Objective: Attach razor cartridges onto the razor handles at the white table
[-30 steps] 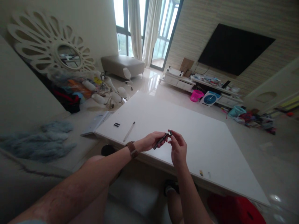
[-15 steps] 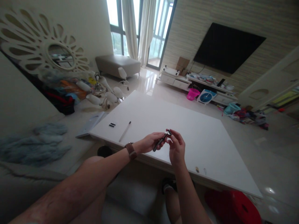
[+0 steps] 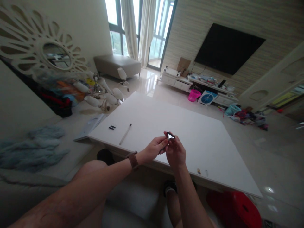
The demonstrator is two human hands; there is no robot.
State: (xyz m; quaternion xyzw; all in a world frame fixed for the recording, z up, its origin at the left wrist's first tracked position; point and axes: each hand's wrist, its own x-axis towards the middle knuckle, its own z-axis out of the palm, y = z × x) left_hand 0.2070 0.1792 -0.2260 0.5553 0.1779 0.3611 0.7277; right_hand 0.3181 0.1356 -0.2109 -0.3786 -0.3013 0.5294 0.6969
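Observation:
Both hands meet over the near edge of a white table [image 3: 213, 148]. My left hand [image 3: 155, 148], with a brown watch strap on its wrist, is closed around a small dark tool [image 3: 170, 136] whose shiny head pokes up between the fingertips. My right hand [image 3: 175, 154] is closed too, pinching the tool's head from the right. On the table's left part lie a thin white stick [image 3: 125, 134] and two small black pieces [image 3: 111, 127].
A grey booklet [image 3: 89, 126] hangs off the table's left corner. Two tiny bits [image 3: 202, 172] lie near the front edge. A red stool [image 3: 235, 209] stands below right. A chandelier [image 3: 104, 95] lies on the floor; TV stand, pink basket [image 3: 193, 95] and fan behind.
The hands have drawn closer together and the tool now stands more upright, its handle hidden inside the left hand. The camera has turned slightly left and down.

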